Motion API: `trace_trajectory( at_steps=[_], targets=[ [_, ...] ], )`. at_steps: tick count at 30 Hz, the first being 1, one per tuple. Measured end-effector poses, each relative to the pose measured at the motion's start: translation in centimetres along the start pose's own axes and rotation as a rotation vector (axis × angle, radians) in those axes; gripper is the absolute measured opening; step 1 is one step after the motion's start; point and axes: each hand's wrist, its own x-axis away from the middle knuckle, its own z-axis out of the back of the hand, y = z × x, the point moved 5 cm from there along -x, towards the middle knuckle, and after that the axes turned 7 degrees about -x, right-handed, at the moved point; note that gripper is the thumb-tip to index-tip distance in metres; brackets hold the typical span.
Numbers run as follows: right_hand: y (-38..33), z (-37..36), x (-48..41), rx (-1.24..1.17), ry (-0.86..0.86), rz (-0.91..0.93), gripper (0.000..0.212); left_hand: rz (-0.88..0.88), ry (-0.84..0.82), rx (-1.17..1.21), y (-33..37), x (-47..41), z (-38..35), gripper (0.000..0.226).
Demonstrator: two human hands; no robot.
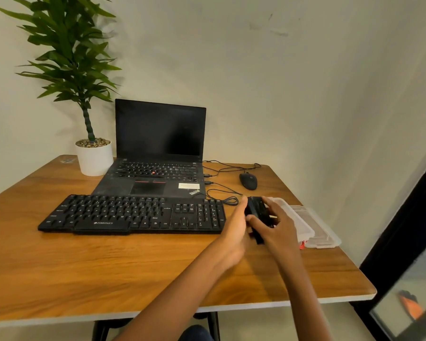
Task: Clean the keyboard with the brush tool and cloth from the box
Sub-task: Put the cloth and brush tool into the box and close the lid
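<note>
right hand [278,227] curls around a black brush tool [257,210], thumb laid across its near side, holding it just above the table. left hand [234,225] reaches in from the left and meets the tool's other side. motion blur hides its fingers, so i cannot tell whether it grips or only touches.

both hands sit just past the right end of a black keyboard [133,214], which lies flat across the middle of a wooden table [108,267]. directly behind the right hand is a clear plastic box [303,225], with its lid [322,230] lying open to the right.

a coiled cable [228,200] rests between the keyboard and the hands. behind the keyboard stands an open black laptop [155,153], screen dark. a black mouse [248,180] is to its right, a potted plant [94,157] to its left.
</note>
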Motion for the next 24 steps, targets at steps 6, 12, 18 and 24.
trace_trajectory(
  at_steps=[6, 12, 18, 24],
  targets=[
    [1.0, 3.8, -6.4, 0.495, 0.119, 0.046, 0.043, -0.145, 0.094, -0.547, 1.3, -2.7, -1.9, 0.033],
    [6.7, 2.3, -9.5, 0.942, -0.217, -0.192, 0.033, -0.141, 0.022, -0.864, -1.6, -2.8, -2.1, 0.065],
    [7.5, 10.6, -9.2, 0.545, 0.394, -0.122, 0.018, -0.223, -0.079, -1.021, -3.7, -3.7, -2.3, 0.114],
    [15.4, 17.1, -7.8, 0.581, 0.301, -0.639, 0.034, -0.287, -0.091, -1.271, -4.3, -4.7, -2.0, 0.106]
  ],
)
